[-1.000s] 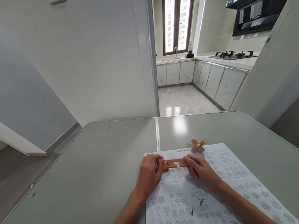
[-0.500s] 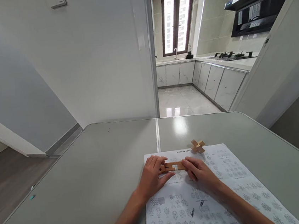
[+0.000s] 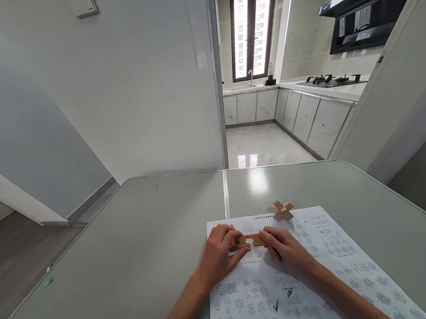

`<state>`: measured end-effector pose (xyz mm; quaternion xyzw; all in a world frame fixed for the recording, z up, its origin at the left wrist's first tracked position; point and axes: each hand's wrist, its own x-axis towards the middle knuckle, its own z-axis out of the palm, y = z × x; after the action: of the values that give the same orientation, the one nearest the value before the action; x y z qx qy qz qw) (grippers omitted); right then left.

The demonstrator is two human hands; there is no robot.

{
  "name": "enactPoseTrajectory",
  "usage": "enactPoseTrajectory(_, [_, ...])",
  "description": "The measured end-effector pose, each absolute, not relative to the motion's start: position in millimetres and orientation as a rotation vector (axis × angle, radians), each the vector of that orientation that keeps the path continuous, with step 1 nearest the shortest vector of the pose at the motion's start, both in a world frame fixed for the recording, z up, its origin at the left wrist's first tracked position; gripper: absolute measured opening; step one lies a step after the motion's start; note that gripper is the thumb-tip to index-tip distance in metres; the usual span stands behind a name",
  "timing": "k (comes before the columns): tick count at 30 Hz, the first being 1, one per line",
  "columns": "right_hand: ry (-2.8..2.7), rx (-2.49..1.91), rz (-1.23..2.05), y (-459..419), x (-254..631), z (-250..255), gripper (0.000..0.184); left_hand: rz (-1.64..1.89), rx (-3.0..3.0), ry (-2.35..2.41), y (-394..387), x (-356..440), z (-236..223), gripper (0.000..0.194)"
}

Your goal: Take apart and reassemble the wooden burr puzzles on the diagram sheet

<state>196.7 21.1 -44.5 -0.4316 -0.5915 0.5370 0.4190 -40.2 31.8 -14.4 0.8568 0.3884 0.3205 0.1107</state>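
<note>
Between my two hands is a brown wooden puzzle piece (image 3: 244,238), a short bar with a rounded notch in its middle. My left hand (image 3: 222,250) pinches its left end between thumb and fingers. At the other end, my right hand (image 3: 285,243) grips it with thumb and forefinger. The bar is held level, just over a white printed sheet (image 3: 263,271) covered in small line diagrams. Beyond my right hand, at the sheet's far edge, stands a cross-shaped wooden puzzle (image 3: 283,210) made of interlocked bars.
A grey-green table (image 3: 133,269) carries the sheet, with a seam running away from me. Near its left edge lies a small teal bit (image 3: 48,282). Past the table are a white wall panel (image 3: 152,84) and a kitchen with marble-patterned cabinets (image 3: 289,111).
Both hands keep hold of the wooden piece, and my left fingers have slid slightly inward along it. The whole view has shifted a little.
</note>
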Motion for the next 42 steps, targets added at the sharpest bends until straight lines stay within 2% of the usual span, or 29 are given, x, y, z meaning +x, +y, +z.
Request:
enactPoseTrajectory(29, [-1.714,-1.069,1.313,17,194,-31,0.053,0.936,2.630,1.031,31,-39,-17,0.031])
enactPoseTrajectory(36, [-1.774,-1.048,1.314,15,193,-29,0.052,0.960,2.678,0.979,30,-38,-17,0.025])
enactPoseTrajectory(42, [-1.743,-1.052,1.341,15,192,-29,0.042,0.993,2.713,0.949,31,-38,-19,0.023])
